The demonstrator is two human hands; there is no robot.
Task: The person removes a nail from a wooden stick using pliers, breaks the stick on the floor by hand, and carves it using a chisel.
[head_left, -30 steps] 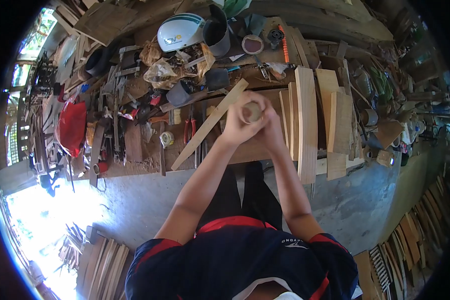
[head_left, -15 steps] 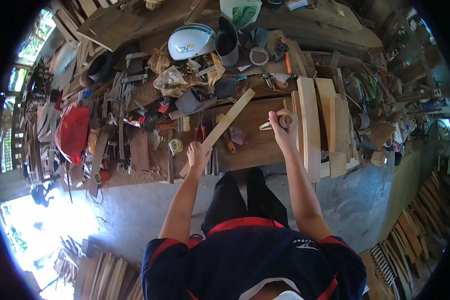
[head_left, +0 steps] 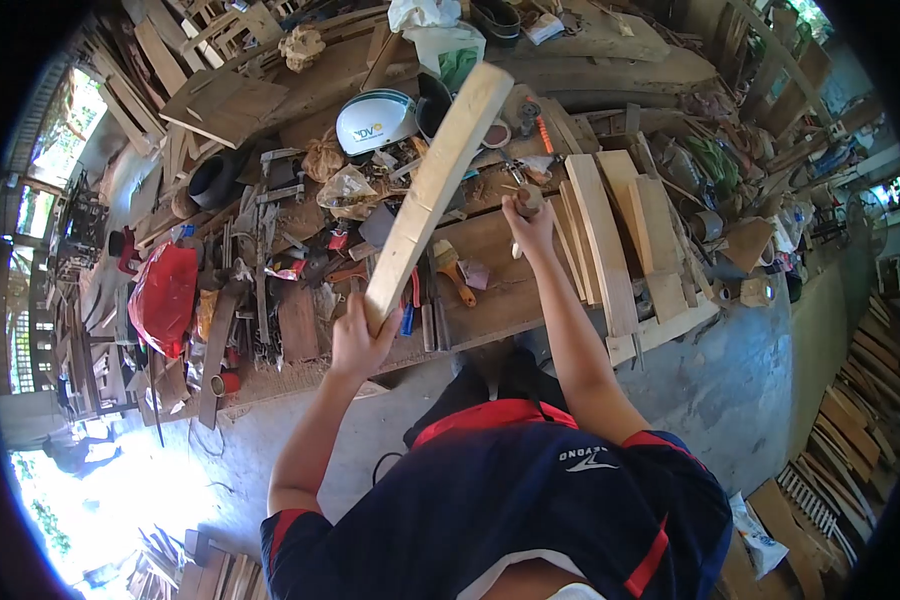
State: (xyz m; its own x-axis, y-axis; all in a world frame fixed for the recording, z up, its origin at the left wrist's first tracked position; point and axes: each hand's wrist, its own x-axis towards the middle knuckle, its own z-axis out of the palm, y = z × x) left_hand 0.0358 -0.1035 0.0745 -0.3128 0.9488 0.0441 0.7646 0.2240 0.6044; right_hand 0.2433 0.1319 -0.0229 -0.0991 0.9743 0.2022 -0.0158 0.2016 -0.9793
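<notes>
My left hand [head_left: 360, 343] is closed round the lower end of a pale wooden strip [head_left: 432, 195]. The strip is raised at a slant over the workbench [head_left: 515, 310], and a few dark marks show along its edge. Further right, my right hand [head_left: 532, 228] is wrapped round a brown wooden tool with a rounded end [head_left: 528, 200]; its kind is not clear, and the fingers hide most of it. Between the hands a paintbrush [head_left: 454, 272] with an orange handle lies on the bench. Blue-handled and red-handled tools lie partly behind the strip.
Several boards [head_left: 602, 245] lie side by side right of my right hand. A white helmet [head_left: 375, 122] sits at the back, and a red bag [head_left: 164, 298] lies at the left. Hand tools and scraps crowd the bench. More timber [head_left: 850, 425] is stacked at the lower right.
My left hand has lifted the wooden strip off the bench towards the camera and moved left and lower in view. My right hand, still gripping the wooden tool, has shifted left and slightly up.
</notes>
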